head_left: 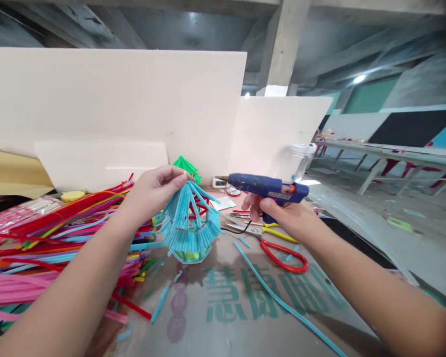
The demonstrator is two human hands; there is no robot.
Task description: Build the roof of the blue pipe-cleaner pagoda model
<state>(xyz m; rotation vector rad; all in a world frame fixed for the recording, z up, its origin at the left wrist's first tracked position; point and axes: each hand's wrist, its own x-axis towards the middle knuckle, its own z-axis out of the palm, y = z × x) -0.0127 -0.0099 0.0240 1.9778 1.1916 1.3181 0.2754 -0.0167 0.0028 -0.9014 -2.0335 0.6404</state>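
Note:
My left hand (161, 188) pinches the top of a light blue pavilion model (191, 225) made of pipe cleaners, with red strips showing through a gap in its roof. In my right hand (278, 213) is a dark blue glue gun (260, 184), its fingers wrapped round the handle. The gun points left toward the model's top, with its tip apart from it. Below lie red-handled scissors (284, 255) and a long light blue pipe cleaner (278, 300). Short blue cut pieces (159, 305) are scattered below the model.
Many coloured pipe cleaners (26, 292) are heaped at the left. Yellow-handled pliers (280, 233) lie behind the scissors. A green model roof (188, 166) stands behind my left hand. White boards (200, 109) close off the back, with a clear plastic jar (299, 158) at the right.

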